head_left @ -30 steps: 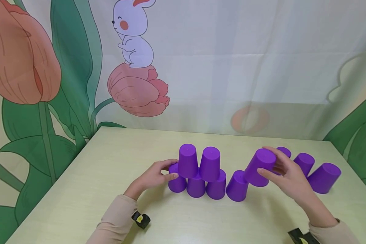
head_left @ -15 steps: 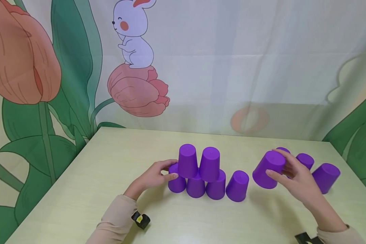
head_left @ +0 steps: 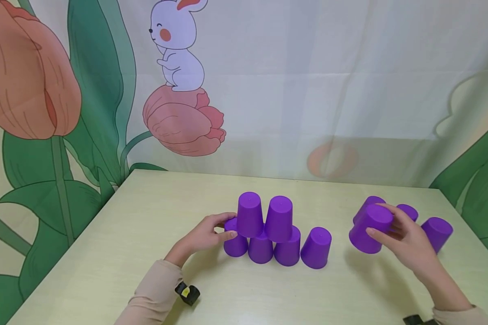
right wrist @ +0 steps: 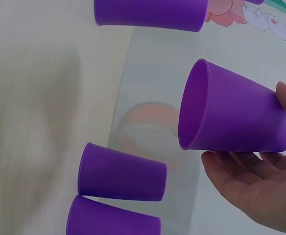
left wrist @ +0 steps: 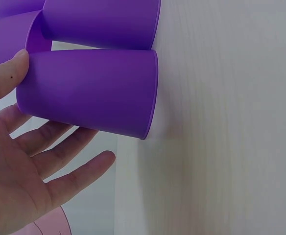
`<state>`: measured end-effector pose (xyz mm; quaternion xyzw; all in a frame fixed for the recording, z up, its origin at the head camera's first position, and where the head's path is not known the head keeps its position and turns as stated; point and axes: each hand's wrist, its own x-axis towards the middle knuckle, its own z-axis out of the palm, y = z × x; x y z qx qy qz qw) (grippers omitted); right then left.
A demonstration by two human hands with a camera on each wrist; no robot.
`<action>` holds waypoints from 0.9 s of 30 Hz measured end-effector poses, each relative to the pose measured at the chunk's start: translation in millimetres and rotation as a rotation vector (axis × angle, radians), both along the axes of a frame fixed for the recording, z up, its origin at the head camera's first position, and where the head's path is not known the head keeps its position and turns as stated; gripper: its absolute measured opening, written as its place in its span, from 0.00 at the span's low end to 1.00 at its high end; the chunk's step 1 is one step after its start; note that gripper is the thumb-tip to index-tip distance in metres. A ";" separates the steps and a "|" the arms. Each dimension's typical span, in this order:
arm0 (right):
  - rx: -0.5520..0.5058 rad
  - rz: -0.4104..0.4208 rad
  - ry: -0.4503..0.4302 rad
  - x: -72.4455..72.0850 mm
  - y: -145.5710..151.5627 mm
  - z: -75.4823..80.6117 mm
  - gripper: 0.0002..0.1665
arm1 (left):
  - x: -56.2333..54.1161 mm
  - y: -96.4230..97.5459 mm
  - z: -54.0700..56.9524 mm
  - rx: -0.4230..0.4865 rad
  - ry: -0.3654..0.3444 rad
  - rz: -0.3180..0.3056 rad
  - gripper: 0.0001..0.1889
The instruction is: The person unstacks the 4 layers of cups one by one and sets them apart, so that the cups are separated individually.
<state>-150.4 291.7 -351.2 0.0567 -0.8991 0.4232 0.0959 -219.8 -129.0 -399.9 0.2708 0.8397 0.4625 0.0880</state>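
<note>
My left hand [head_left: 203, 234] holds the leftmost lower purple cup [head_left: 234, 245] between thumb and fingers; in the left wrist view this upside-down cup [left wrist: 89, 90] stands on its rim. Two purple cups, a left one [head_left: 250, 216] and a right one [head_left: 279, 221], sit upside down on the lower row. At the row's right end a single cup [head_left: 316, 248] has nothing on top. My right hand [head_left: 410, 246] grips another purple cup [head_left: 368, 232] above the table, mouth down; its open mouth faces left in the right wrist view [right wrist: 241, 110].
Several more purple cups stand upside down at the right, such as a back one [head_left: 369, 201], a partly hidden one [head_left: 408, 211] and the rightmost [head_left: 438, 232]. The pale table [head_left: 252, 298] meets a printed curtain [head_left: 260, 113] at the back.
My right hand has carried its cup rightward and slightly nearer, away from the cup at the row's right end. The left hand and the stacked cups stay where they were.
</note>
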 end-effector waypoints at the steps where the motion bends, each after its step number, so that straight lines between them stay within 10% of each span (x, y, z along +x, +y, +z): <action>1: 0.001 -0.003 -0.004 -0.5 1.7 -0.7 0.37 | 0.3 0.1 0.5 0.002 0.004 -0.003 0.23; 12: 0.045 -0.023 -0.046 -5.7 21.0 -12.9 0.37 | 13.9 5.7 23.4 -0.016 -0.014 0.000 0.22; 21: 0.064 -0.030 -0.122 -14.7 32.7 -24.7 0.42 | 1.5 1.3 3.7 -0.017 -0.009 0.005 0.25; 27: 0.079 -0.041 -0.160 -20.2 40.1 -30.3 0.44 | 11.5 4.1 18.9 -0.019 -0.022 0.010 0.23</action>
